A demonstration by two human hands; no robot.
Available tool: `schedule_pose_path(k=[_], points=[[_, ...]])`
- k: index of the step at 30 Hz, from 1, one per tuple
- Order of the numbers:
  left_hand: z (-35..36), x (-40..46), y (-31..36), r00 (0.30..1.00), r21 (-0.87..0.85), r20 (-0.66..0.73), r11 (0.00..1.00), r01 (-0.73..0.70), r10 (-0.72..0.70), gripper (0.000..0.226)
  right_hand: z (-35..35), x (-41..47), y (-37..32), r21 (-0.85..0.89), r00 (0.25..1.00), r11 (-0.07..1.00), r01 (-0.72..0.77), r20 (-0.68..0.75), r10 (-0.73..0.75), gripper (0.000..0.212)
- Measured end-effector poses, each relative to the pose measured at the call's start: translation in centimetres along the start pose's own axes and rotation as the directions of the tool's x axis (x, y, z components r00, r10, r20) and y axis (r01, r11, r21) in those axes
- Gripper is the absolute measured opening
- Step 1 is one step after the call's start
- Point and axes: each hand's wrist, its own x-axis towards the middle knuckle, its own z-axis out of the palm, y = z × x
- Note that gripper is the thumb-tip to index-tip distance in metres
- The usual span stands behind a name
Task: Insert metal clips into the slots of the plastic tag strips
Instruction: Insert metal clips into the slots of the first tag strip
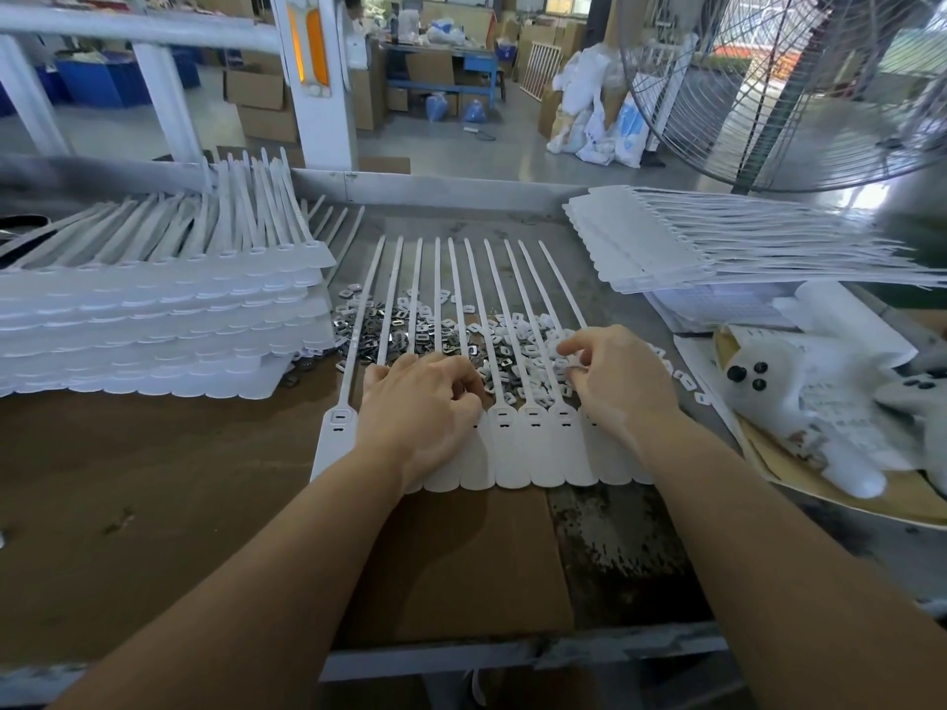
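Covering the tag strip slots, left hand fingers curl under, contents hidden; right hand fingers pinch unclearly.

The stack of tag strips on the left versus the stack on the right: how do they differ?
The left stack is tall, many layers deep; the right stack is much thinner. The left stack's thin tails point away toward the back rail; the right stack's tails fan out to the right. The left stack sits on the brown cardboard; the right one rests on papers. Both are white plastic sheets of joined tags, and neither hand touches them.
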Motion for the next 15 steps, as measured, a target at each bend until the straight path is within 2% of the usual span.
schedule_pose_path(k=[4, 12, 15], points=[[0.04, 0.0, -0.07, 1.0, -0.001, -0.006, 1.0, 0.0, 0.0, 0.015, 0.54, 0.53, -0.25, -0.074, 1.0, 0.997, 0.009, 0.001, -0.009, 0.019], [0.03, -0.12, -0.19, 1.0, -0.002, -0.007, 1.0, -0.005, 0.005, 0.015, 1.03, 0.81, -0.32, -0.022, 0.998, 0.999, -0.026, -0.054, 0.024, 0.02], [0.02, -0.03, -0.17, 1.0, -0.002, -0.007, 1.0, -0.007, 0.007, 0.016, 0.92, 0.86, -0.32, -0.062, 0.999, 0.998, -0.004, -0.037, 0.002, 0.021]])
